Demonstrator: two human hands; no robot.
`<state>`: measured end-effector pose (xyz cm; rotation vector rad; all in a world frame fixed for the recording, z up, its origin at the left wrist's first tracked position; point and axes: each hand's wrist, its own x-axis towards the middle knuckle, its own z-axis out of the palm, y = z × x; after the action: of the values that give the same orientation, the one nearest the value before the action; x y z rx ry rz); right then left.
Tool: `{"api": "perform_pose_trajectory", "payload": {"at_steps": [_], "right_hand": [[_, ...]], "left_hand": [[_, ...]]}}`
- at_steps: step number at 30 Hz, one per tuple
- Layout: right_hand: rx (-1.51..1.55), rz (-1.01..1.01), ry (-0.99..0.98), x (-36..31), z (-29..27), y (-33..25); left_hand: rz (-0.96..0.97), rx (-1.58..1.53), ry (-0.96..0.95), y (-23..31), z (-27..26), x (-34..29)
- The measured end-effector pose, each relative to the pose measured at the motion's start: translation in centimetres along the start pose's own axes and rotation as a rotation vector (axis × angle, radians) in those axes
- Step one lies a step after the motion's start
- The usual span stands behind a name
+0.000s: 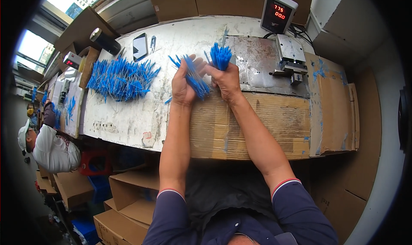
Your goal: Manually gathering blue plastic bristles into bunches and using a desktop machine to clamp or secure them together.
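In the middle of the workbench (128,120), both my hands are raised close together. Across the palm of my left hand (182,84) lies a loose bundle of thin blue-ended wires (196,80), with the thumb over it and the fingers partly spread. My right hand (227,80) is closed round a tighter, upright bundle of similar wires (220,56), whose blue tips fan out above the fist. Its thumb side is near my left fingers; blur hides whether they touch. A large heap of blue-ended wires (122,78) lies to the left.
Behind the heap lie a phone (140,46), small snips (152,43) and a dark bottle (105,41). A metal fixture (292,58) and a red-digit display (279,12) stand at right. Cardboard (253,125) covers the near edge. Another person (53,148) works far left.
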<state>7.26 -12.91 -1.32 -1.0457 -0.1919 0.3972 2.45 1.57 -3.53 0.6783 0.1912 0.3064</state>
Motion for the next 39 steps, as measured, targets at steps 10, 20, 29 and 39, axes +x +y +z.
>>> {"api": "perform_pose_trajectory", "payload": {"at_steps": [10,20,29,39], "right_hand": [[-0.233,-0.125,-0.142,0.3,0.0,1.3],[-0.099,0.092,-0.058,-0.3,0.3,-1.3],[-0.061,0.087,-0.069,-0.3,0.0,-1.1],[-0.181,0.105,-0.076,-0.1,0.1,-0.9]], "left_hand": [[-0.086,-0.057,-0.14,-0.1,0.5,-0.4],[-0.086,-0.022,-0.141,-0.2,1.5,-1.0],[-0.053,0.063,-0.084,-0.1,0.6,-1.2],[-0.007,0.172,-0.06,-0.2,0.3,-1.3]]}}
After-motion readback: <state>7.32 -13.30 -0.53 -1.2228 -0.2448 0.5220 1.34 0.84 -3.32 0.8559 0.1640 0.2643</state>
